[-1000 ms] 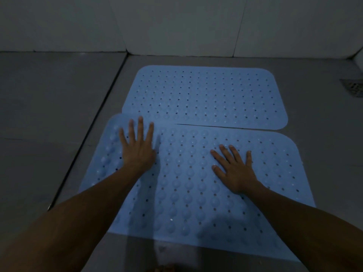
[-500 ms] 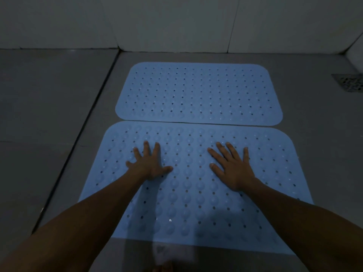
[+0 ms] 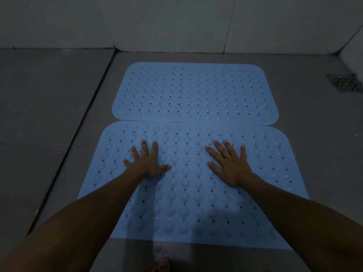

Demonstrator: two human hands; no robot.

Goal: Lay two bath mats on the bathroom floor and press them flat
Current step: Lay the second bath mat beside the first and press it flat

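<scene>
The grey floor (image 3: 49,114) carries both blue mats: the far mat (image 3: 194,91) lies flat, and the near mat (image 3: 188,203) now touches it edge to edge. The right hand (image 3: 229,163) stays spread flat on the near mat, and the left hand (image 3: 146,161) has moved inward, fingers straight, pressing. I judge only the pressing remains.
</scene>
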